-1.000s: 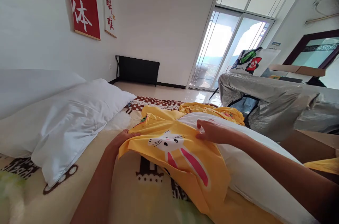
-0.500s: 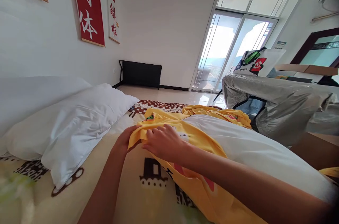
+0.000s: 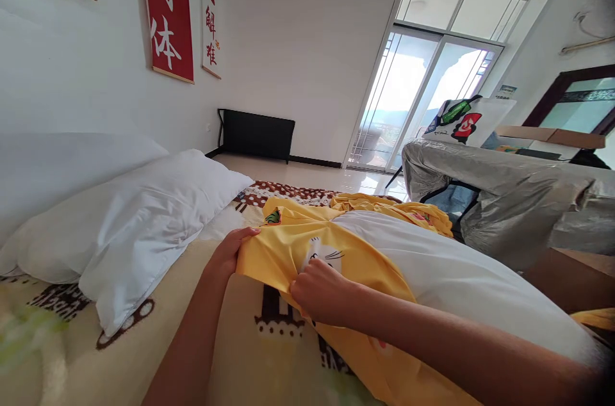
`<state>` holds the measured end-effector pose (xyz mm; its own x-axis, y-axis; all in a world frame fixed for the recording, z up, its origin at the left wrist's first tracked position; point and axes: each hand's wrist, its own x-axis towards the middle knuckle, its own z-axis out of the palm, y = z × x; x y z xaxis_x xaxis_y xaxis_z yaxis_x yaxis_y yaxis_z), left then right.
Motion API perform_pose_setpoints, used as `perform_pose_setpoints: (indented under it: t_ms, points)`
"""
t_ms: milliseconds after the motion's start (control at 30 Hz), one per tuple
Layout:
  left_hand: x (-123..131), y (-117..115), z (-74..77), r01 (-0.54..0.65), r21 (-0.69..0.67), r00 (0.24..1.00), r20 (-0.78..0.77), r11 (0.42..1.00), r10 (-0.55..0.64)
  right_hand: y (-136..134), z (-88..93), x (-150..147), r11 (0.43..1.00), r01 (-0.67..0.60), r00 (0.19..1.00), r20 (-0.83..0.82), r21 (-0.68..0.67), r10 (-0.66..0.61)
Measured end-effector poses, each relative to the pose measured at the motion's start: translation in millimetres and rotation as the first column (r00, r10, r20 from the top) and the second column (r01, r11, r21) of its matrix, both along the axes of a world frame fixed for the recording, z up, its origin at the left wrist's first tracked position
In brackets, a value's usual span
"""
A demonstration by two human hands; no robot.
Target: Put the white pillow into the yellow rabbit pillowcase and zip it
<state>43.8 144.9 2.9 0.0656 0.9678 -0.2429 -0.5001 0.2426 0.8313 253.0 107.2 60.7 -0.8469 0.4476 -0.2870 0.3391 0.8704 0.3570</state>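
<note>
A yellow duvet cover [image 3: 369,255] with a printed white cat-like face lies spread over the bed. A puffy white quilt [image 3: 466,278] bulges along its right side; how far it reaches under the cloth is hidden. At the cover's near left corner, my left hand [image 3: 230,253] pinches the edge, thumb on top. My right hand [image 3: 319,294] is closed in a fist on the same edge, a little to the right, beside the printed face. Between both hands the fabric is stretched with creases.
White pillows [image 3: 158,220] lie on the left against the wall. Beneath is a cream patterned blanket [image 3: 259,361]. A silver-covered table [image 3: 490,169] with a printed bag [image 3: 475,118] stands at right. A black folded panel [image 3: 257,134] leans by the far wall.
My right hand has slid right along the cover's edge, away from my left hand, and closed into a fist. The edge between them is now pulled straighter, showing the printed face.
</note>
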Motion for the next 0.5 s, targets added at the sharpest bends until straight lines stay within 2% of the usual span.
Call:
perform_pose_setpoints:
  t_ms: [67, 133, 233, 300, 433, 500]
  points:
    - [-1.7, -2.7, 1.4, 0.025, 0.01, 1.0, -0.018, 1.0, -0.025, 0.2, 18.6, -4.1, 0.998, 0.054, 0.997, -0.045, -0.043, -0.056]
    - [-3.2, -5.4, 3.5, 0.053, 0.022, 0.998, -0.03, 0.998, -0.052, 6.0, 37.0, -10.6, 0.993, 0.111, 0.972, -0.205, -0.049, -0.119]
    - [-3.1, -8.7, 7.1, 0.091, 0.046, 0.995, -0.035, 0.995, -0.09, 22.4, 49.9, -25.1, 0.982, 0.191, 0.866, -0.47, -0.003, -0.169]
    - [-1.1, -9.7, 8.7, 0.098, 0.06, 0.995, -0.031, 0.993, -0.097, 32.7, 45.8, -36.5, 0.977, 0.211, 0.823, -0.532, -0.042, -0.2]
    - [4.7, -6.7, 8.2, 0.072, 0.085, 0.997, 0.009, 0.994, -0.073, 43.9, 23.8, -54.6, 0.961, 0.189, 0.807, -0.525, -0.202, -0.269]
    - [5.9, -2.7, 6.3, 0.041, 0.1, 0.997, 0.056, 0.994, -0.047, 49.1, 15.2, -58.2, 0.942, 0.155, 0.743, -0.594, -0.297, -0.309]
